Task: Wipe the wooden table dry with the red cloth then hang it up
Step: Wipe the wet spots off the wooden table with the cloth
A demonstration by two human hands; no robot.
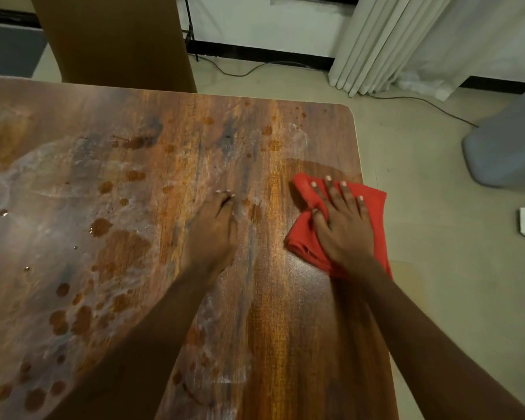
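The red cloth is pressed flat against the wooden table near its right edge under the spread right hand, while the left hand, empty and fingers down, is rested on the wet middle.

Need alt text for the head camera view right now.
A right hand presses a crumpled red cloth flat near the right edge of a wet wooden table. The left hand rests bare on the tabletop, with water droplets spread across the left side.
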